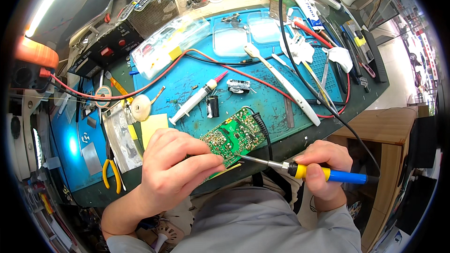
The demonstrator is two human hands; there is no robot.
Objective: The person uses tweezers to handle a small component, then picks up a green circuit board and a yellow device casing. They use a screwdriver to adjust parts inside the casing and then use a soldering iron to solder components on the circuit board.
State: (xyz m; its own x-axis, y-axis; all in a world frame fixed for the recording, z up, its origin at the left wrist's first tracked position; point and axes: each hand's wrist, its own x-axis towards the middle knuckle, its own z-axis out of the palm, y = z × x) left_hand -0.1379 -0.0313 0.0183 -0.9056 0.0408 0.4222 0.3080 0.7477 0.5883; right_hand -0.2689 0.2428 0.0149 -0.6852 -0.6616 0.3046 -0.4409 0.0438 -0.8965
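A green circuit board [236,135] with a black cord attached lies at the blue mat's front edge. My left hand [173,173] grips its left end, fingers curled. My right hand [323,168] holds a yellow-and-blue soldering iron [347,176], its metal tip touching the board near my left fingertips. Just behind the board are a black cylindrical capacitor [212,107], another capacitor [238,86] and a syringe [192,101] with a pink tip. A yellow paper note [152,124] is beside my left hand.
A white brush-like tool [281,84], red and black cables, a clear box [159,51], yellow-handled pliers [111,175] and a solder wick spool [140,107] crowd the blue mat [262,107]. A black instrument [103,51] stands back left. A wooden cabinet [379,126] is right.
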